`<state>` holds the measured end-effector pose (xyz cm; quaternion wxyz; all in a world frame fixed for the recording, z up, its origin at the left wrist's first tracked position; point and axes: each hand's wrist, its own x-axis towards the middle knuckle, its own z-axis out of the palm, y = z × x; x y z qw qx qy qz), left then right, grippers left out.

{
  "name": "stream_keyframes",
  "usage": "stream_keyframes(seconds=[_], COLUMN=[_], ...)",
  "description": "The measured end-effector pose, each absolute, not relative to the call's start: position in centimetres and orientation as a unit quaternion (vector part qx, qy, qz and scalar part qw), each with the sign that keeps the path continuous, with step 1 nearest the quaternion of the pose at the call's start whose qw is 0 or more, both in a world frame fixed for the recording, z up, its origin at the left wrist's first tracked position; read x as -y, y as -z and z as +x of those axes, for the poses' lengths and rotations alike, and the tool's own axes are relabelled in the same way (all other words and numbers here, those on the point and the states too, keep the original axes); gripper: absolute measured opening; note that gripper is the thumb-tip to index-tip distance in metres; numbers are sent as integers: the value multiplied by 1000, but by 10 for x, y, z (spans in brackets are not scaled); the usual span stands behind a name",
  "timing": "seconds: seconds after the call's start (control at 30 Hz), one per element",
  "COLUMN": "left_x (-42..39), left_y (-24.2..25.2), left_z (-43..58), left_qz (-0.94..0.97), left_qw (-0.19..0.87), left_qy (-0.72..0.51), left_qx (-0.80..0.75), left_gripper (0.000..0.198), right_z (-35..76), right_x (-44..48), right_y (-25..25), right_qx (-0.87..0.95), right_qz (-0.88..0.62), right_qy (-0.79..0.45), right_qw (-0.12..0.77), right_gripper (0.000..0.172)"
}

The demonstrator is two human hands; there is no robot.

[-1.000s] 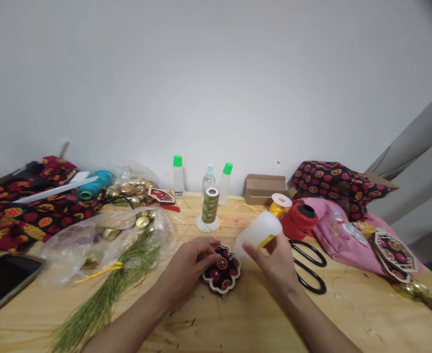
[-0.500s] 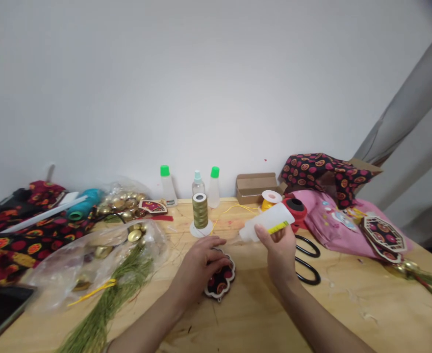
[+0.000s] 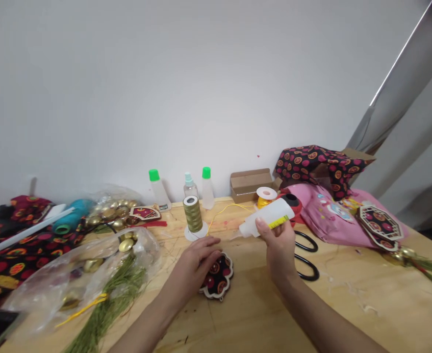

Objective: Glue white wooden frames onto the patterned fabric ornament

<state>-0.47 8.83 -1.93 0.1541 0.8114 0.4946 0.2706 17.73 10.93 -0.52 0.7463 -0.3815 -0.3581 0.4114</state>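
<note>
My right hand (image 3: 280,245) is wrapped round a white translucent glue bottle (image 3: 265,219) with a yellow-green label. The bottle is tilted, its narrow clear nozzle pointing left and slightly down towards my left fingertips. My left hand (image 3: 197,262) is closed, thumb drawn in close to the bent fingers; anything between them is too small or hidden to make out. Under and beside that hand lies a scalloped ornament (image 3: 221,277), dark printed cloth inside a pale wooden rim with a small loop at its lower edge. My left hand covers its upper left part.
Behind my hands stand an olive thread spool (image 3: 192,215) and green-capped bottles (image 3: 207,189). Black-handled scissors (image 3: 307,267) lie right, near a pink bag (image 3: 322,220). At left are a plastic bag of brass bells (image 3: 90,267), green tassels (image 3: 109,304) and printed cloth (image 3: 13,267).
My left thumb has drawn closer to the fingers, and more of the ornament shows. The bottle stays tilted in my right hand. The camera view has shifted slightly.
</note>
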Motion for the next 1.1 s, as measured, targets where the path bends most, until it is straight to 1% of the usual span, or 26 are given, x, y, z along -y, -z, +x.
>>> stream_keyframes(seconds=[0.07, 0.13, 0.23, 0.33, 0.5, 0.63, 0.87, 1.1], left_x=[-85, -79, -70, -63, -62, -63, -64, -66], left_y=[18, 16, 15, 16, 24, 27, 30, 27], left_z=[-10, -17, -25, -26, -21, -21, -20, -18], left_qz=[817, 839, 882, 895, 893, 891, 890, 894], left_qw=[150, 123, 30, -52, -129, -140, -119, -70], left_qy=[-268, -244, -181, -140, -128, -119, -114, -112], left_qx=[-488, -470, -435, -419, -411, -416, -426, -428], left_gripper=[27, 25, 25, 32, 36, 39, 44, 47], right_z=[178, 178, 179, 180, 180, 180, 179, 178], right_x=[-110, -110, -111, -112, -112, -111, -110, -108], right_y=[5, 5, 5, 3, 1, 0, 2, 1], right_qx=[353, 350, 347, 345, 343, 339, 342, 353], right_qz=[-384, -381, -375, -375, -377, -369, -370, -367], right_qy=[-412, -412, -414, -416, -412, -420, -434, -438], right_qw=[747, 750, 753, 753, 755, 756, 747, 741], right_gripper=[55, 52, 50, 51, 51, 52, 54, 52])
